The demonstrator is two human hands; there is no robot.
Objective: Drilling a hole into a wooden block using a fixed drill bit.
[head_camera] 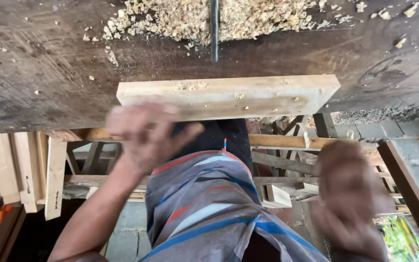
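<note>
One pale wooden board (229,97) lies flat at the near edge of the dark workbench (40,73), in line with the slot where a saw blade (214,29) stands among a heap of sawdust (209,17). That heap suggests cutting is well under way, yet this board looks whole and uncut. Left hand (144,136) rests on the board's near left corner, fingers loosely curled. Right hand (350,199) hangs blurred below the bench, empty; its grip I cannot tell.

Shavings pile (209,19), blade (214,29) block bench rear.
</note>
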